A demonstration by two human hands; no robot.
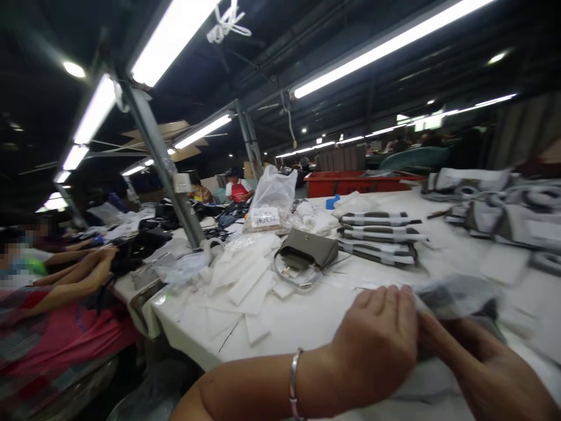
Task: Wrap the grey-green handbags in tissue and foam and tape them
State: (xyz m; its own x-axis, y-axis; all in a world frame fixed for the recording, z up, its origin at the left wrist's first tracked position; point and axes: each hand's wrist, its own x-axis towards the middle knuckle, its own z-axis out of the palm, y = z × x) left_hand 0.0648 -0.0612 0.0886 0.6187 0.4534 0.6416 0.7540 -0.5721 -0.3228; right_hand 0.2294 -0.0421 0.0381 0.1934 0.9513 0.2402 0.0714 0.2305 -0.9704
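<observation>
My left hand [381,339], with a metal bangle on its wrist, is closed with its fingers bent over the near edge of a see-through plastic bag [460,295]. Something dark shows inside the bag, but its kind cannot be made out. My right hand [486,362] is against the near side of the same bag, its thumb side close to my left fingers; its fingertips are hidden. Farther off on the white table [302,316] lies a grey-brown handbag [309,248] with a pale wrapped handle.
White paper sheets [249,286] lie left of the handbag. Strap-like bundles [379,234] wrapped in white are behind my hands, with more wrapped bags [504,210] at right. A metal post [153,158] rises at left, near a co-worker's arms [83,275]. A red bin [359,184] stands behind.
</observation>
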